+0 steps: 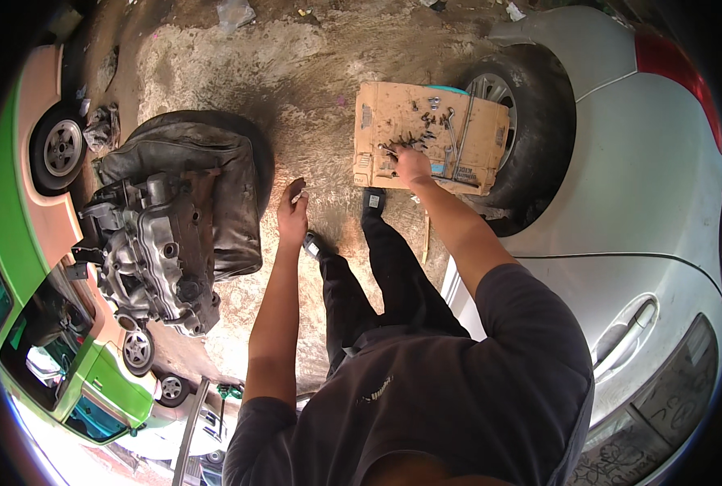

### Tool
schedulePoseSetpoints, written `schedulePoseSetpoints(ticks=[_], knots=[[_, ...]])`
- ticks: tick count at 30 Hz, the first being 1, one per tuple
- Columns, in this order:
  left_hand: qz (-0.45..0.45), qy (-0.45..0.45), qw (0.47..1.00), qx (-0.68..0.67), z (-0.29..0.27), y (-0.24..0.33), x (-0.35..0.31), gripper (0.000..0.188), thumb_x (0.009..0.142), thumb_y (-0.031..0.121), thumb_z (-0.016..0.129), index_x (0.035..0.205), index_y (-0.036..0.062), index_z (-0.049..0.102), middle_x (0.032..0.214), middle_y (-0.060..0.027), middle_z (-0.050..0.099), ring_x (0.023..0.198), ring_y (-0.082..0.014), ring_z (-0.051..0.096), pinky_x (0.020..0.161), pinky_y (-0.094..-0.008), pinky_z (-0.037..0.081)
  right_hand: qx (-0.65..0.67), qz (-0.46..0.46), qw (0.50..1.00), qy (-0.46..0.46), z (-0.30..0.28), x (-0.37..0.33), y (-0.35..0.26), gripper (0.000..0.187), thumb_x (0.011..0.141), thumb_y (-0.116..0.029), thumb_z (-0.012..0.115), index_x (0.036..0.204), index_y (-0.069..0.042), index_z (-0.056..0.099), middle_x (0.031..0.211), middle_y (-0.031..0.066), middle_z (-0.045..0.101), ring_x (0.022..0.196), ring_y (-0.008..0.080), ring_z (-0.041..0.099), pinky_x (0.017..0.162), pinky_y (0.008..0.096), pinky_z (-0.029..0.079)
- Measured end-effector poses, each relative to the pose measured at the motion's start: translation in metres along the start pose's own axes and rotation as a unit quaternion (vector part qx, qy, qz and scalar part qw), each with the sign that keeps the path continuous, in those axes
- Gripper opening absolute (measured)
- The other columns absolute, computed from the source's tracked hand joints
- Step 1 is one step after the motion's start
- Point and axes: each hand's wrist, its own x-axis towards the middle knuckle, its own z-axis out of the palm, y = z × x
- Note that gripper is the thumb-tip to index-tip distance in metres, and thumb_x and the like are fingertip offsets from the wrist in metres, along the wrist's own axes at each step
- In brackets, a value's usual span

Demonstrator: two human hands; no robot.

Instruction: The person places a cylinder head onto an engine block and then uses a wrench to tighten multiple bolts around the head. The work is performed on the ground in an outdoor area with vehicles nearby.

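My right hand (410,165) reaches onto a flat piece of cardboard (369,97), its fingers drawn together among dark bolts (426,121). What those fingers grip, if anything, is too small to name. Beside it on the cardboard lie several shiny wrenches (450,134) and a long thin metal bar (463,130). My left hand (293,214) hangs above the concrete, between the cardboard and a metal engine (154,243). Its fingers are curled toward the thumb, with a small pale spot at the tips that I cannot identify.
The engine rests against a tyre (260,150) covered with black padded material (235,170). A silver car (620,178) stands on the right, its rear wheel (539,121) beside the cardboard. A green and peach vehicle (21,194) is at the left. Litter (235,14) lies on the far ground.
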Motion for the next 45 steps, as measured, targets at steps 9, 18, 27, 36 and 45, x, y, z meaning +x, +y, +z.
schedulePoseSetpoints(ticks=[9,18,27,36,45], knots=[[0.021,-0.065,0.996,0.048,0.03,0.036,0.014,0.038,0.095,0.016,0.057,0.131,0.0062,0.056,0.119,-0.0112,0.065,0.108,-0.0217,0.062,0.089,-0.0344,0.048,0.213,-0.057,0.975,0.021,-0.039,-0.029,0.004,0.048,0.079,-0.025,0.075,0.123,-0.01,0.063,0.107,0.0117,0.068,0.092,0.0277,0.067,0.082,0.0391,0.053],[0.147,-0.218,0.927,0.268,0.046,0.157,-0.027,0.033,0.094,0.03,0.061,0.11,0.0025,0.069,0.098,-0.0183,0.07,0.088,-0.0258,0.068,0.079,-0.0344,0.052,0.47,-0.134,0.868,-0.091,-0.113,-0.142,-0.006,0.028,0.079,-0.003,0.069,0.106,0.005,0.069,0.091,0.0062,0.068,0.084,0.0143,0.061,0.076,0.0302,0.05],[0.104,-0.317,0.916,0.221,0.047,0.215,-0.085,0.038,0.095,0.036,0.058,0.1,0.0002,0.069,0.075,-0.0048,0.065,0.057,-0.0135,0.053,0.055,-0.0313,0.043,0.602,-0.2,0.765,-0.109,-0.165,-0.218,-0.013,0.026,0.084,-0.01,0.064,0.107,0.0,0.07,0.081,0.0002,0.063,0.062,0.006,0.047,0.055,0.0214,0.036],[0.078,-0.316,0.933,0.151,0.036,0.23,-0.102,0.032,0.097,0.03,0.056,0.088,0.0007,0.065,0.067,-0.0004,0.058,0.051,-0.008,0.044,0.048,-0.0274,0.037,0.509,-0.233,0.828,0.016,-0.162,-0.237,-0.043,0.035,0.08,-0.027,0.08,0.102,-0.002,0.071,0.086,0.0017,0.067,0.073,0.0116,0.057,0.066,0.0281,0.045],[0.146,-0.235,0.954,0.116,0.024,0.221,-0.117,0.031,0.097,0.027,0.057,0.086,-0.0006,0.064,0.067,-0.0034,0.058,0.061,-0.0131,0.054,0.058,-0.0319,0.043,0.539,-0.271,0.796,0.045,-0.159,-0.248,-0.064,0.027,0.079,-0.014,0.081,0.1,-0.001,0.069,0.092,0.0054,0.069,0.085,0.0151,0.062,0.077,0.0318,0.048]])
